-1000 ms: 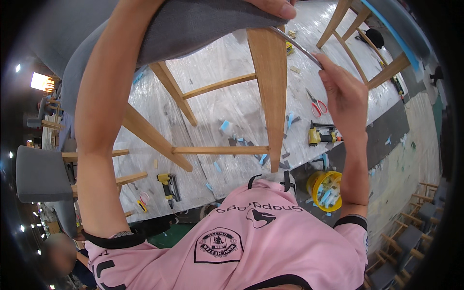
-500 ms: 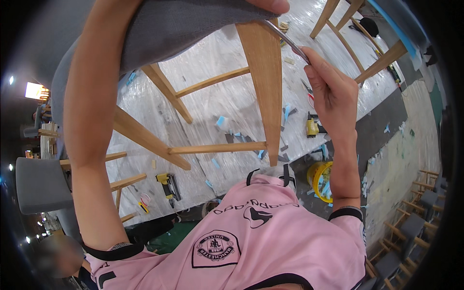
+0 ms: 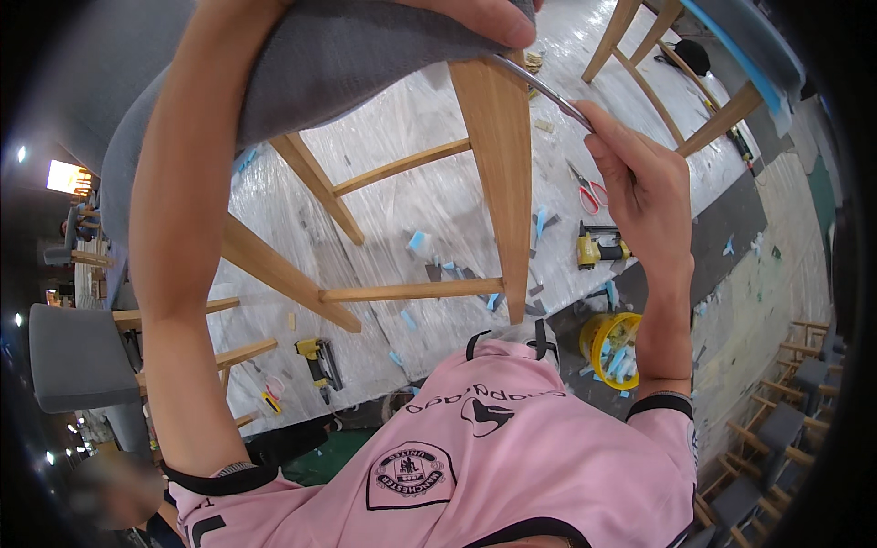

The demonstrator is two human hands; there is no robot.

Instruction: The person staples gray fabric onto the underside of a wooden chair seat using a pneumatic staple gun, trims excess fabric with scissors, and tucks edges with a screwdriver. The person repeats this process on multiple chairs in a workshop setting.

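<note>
A grey upholstered chair (image 3: 347, 68) with wooden legs stands before me on a plastic-covered surface. At the top edge, my left hand (image 3: 489, 18) is closed over the corner of its seat, thumb on the grey fabric; most of the fingers are out of view. My right hand (image 3: 639, 173) pinches a thin metal rod-like tool (image 3: 546, 89). Its tip meets the seam where the seat fabric joins the top of the front wooden leg (image 3: 498, 173).
Staple guns (image 3: 319, 365) and red-handled scissors (image 3: 589, 194) lie on the plastic sheeting (image 3: 384, 333) among blue and grey scraps. A yellow bucket (image 3: 594, 352) of scraps stands right. Other chairs (image 3: 82, 356) surround me; a blurred person (image 3: 119, 493) is lower left.
My right hand has shifted slightly right and down, the tool's tip staying at the leg's top seam. More of my left thumb shows on the fabric; the red scissors are more visible.
</note>
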